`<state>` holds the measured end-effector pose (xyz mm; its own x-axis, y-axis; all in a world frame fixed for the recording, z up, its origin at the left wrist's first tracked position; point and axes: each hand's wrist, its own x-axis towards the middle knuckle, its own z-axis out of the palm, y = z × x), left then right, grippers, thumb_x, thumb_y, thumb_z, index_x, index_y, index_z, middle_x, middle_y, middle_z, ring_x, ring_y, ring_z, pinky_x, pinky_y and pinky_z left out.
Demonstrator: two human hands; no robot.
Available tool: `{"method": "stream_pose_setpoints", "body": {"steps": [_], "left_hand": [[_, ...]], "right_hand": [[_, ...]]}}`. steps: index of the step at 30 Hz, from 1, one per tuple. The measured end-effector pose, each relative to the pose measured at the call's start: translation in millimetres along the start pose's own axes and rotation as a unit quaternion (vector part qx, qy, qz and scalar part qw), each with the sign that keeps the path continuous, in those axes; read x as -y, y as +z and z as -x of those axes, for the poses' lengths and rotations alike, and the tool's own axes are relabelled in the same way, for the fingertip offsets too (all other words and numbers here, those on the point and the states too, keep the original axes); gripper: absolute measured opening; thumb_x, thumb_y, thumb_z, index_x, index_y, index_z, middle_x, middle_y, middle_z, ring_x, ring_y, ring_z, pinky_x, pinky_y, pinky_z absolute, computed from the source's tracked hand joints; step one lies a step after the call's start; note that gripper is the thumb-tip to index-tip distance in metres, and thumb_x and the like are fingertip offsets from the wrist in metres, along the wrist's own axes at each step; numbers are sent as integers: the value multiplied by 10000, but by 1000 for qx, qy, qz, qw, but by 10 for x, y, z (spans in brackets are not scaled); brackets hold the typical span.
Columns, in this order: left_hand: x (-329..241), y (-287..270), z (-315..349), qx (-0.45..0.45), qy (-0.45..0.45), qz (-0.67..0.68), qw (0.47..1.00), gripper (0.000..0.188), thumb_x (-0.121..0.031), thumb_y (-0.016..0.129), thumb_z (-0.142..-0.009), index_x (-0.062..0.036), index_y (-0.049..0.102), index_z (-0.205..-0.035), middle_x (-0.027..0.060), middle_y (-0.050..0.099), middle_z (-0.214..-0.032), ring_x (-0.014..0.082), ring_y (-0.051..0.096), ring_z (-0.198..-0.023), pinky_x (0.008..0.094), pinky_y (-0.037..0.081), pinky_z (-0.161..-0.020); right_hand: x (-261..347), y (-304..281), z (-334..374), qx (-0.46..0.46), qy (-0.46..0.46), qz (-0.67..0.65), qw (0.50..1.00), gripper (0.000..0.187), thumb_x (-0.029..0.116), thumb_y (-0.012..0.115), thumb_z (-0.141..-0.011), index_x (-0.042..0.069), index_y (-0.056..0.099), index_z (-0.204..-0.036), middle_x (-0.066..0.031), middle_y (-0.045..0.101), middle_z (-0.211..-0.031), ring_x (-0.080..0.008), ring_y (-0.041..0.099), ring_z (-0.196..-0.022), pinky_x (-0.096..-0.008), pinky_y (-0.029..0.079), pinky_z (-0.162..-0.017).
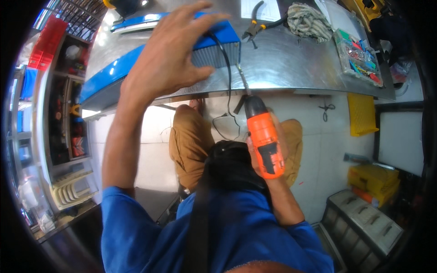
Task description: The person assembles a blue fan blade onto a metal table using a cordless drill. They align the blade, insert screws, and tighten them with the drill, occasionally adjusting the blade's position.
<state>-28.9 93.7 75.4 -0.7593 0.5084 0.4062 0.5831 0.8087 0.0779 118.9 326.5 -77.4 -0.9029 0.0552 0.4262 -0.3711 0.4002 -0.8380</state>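
Observation:
My left hand [170,54] lies flat with spread fingers on top of a blue box with a ribbed grey side [214,50], which rests on the metal workbench [282,68]. A black cable [225,63] runs from under my fingers down over the bench edge. My right hand [255,154] grips an orange and black cordless drill [264,136]. Its long bit [242,79] points up toward the lower right corner of the blue box.
On the bench lie pliers [255,25], a crumpled rag [309,20] and a clear compartment box of small coloured parts [359,57]. A shelf unit [63,118] stands at left. Yellow cases [373,177] and a grey crate [364,227] sit on the floor at right.

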Motion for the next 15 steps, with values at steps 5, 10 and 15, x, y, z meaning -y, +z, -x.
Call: {"method": "stream_pose_setpoints", "body": {"steps": [5,10,15], "left_hand": [[77,212,-215,79,32,2,996,799,-213,869,-658,-219,585,-1404,125,503,-1516,381,531,-1354,522,440,-1175],[53,251,-240,85,14,-19,996,731,-237,868,-657,-209,608,-1340,132,509,-1511,380,571,-1314,518,462,-1152],[-12,259,-293,89,-6,-9,996,716,-283,932,-616,-171,628,-1255,121,568,-1462,386,646,-1211,500,511,-1078]], "right_hand": [[-129,83,61,-19,22,-17,999,524,8,775,-876,-9,614,-1375,-88,748,-1106,-149,727,-914,-280,589,-812],[-46,121,-21,-34,8,-44,998,506,-7,771,-874,-11,628,-1360,-89,752,-1081,-146,727,-897,-266,585,-799],[-73,105,-18,-32,-18,26,999,520,2,783,-864,-11,629,-1360,-93,752,-1071,-143,725,-892,-262,582,-800]]}}
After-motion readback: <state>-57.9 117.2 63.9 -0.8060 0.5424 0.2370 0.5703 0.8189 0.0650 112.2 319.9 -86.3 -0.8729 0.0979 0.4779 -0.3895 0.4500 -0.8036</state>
